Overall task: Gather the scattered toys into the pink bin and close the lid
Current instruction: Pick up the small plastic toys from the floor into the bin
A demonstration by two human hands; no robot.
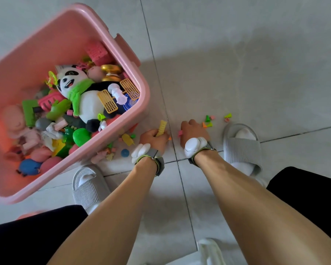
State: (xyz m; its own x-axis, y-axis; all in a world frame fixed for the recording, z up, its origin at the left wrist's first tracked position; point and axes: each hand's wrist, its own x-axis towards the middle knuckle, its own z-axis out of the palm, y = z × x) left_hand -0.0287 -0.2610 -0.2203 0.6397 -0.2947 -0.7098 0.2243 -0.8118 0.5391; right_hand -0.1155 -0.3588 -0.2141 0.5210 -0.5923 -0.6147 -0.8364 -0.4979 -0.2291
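The pink bin [111, 38] stands open on the floor at the left, filled with toys, a plush panda [78, 87] on top. No lid is on it. My left hand [154, 137] is low beside the bin's near corner, closed around a yellow ribbed toy piece [161, 127] that sticks up from the fist. My right hand [192, 131] rests fisted on the floor with a small pink piece [180, 133] at its fingers. Small green, orange and pink pieces [207, 122] lie just right of it, a few more [227, 117] farther right.
More small toys lie against the bin's near side: a yellow piece [127, 139], a blue disc [125, 153], pink bits [99, 156]. My feet in grey slippers [241, 148] [90, 186] flank the hands. A white object [210, 251] sits at the bottom edge. Grey tiled floor [256, 54] extends beyond.
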